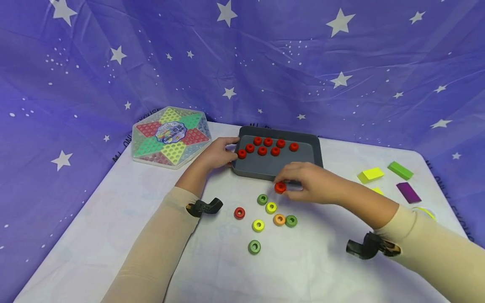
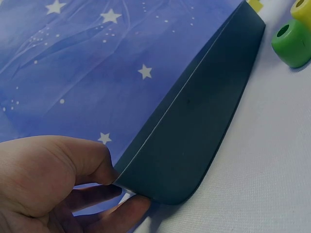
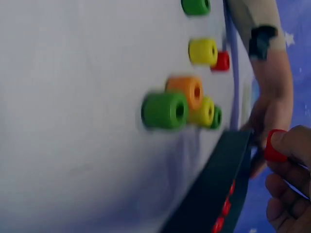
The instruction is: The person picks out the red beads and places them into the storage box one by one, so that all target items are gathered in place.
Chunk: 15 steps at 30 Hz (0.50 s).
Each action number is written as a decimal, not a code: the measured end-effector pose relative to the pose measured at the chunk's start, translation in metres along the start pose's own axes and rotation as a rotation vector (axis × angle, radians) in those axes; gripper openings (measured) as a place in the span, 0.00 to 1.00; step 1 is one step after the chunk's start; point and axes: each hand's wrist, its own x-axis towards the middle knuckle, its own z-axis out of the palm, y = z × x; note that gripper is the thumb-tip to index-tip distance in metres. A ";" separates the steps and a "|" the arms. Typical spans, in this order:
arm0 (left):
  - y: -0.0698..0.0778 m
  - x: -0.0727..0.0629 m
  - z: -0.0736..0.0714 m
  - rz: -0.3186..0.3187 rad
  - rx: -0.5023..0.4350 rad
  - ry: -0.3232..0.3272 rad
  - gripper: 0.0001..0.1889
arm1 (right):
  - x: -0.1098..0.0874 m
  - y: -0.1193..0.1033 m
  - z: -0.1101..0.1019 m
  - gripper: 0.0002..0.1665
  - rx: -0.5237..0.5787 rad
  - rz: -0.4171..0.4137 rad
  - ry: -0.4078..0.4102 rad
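Note:
A dark grey tray stands at the back of the table with several red beads in it. My left hand holds the tray's left end; in the left wrist view the thumb and fingers grip the tray's corner. Between the thumb and fingers of my right hand is a red bead, pinched just in front of the tray's near wall. The right wrist view shows that red bead above the tray. On the cloth before me lie green beads, yellow beads, an orange bead and a red bead.
A clear hexagonal box with a coloured star board lies at the back left. On the right are yellow blocks, a green block and a purple block. A purple starred curtain hangs behind the table.

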 end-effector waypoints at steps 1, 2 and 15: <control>0.000 0.000 0.000 -0.001 -0.002 0.000 0.35 | 0.001 0.006 -0.005 0.17 -0.008 0.011 0.002; 0.000 0.000 -0.001 -0.002 -0.002 0.001 0.35 | 0.002 0.013 -0.010 0.17 -0.012 0.028 0.002; 0.002 -0.003 0.000 0.006 0.004 -0.005 0.36 | 0.028 0.091 -0.036 0.20 -0.101 0.156 -0.028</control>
